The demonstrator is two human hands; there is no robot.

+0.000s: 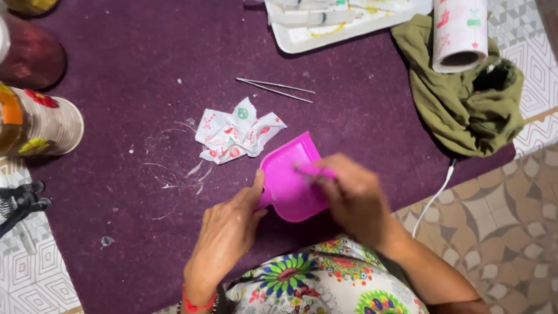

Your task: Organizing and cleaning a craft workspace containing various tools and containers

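Left hand [228,229] grasping pink plastic dustpan [290,180] at its edge, right hand [354,197] pinching small pink brush [315,171] inside it, on purple mat [145,58], beside crumpled printed paper [237,132].

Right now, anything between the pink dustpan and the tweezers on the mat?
Head view: a crumpled printed paper towel sits just left of the line between the pink dustpan and the tweezers; otherwise only bare purple mat.

Right hand [354,200] blurred, perhaps moving.
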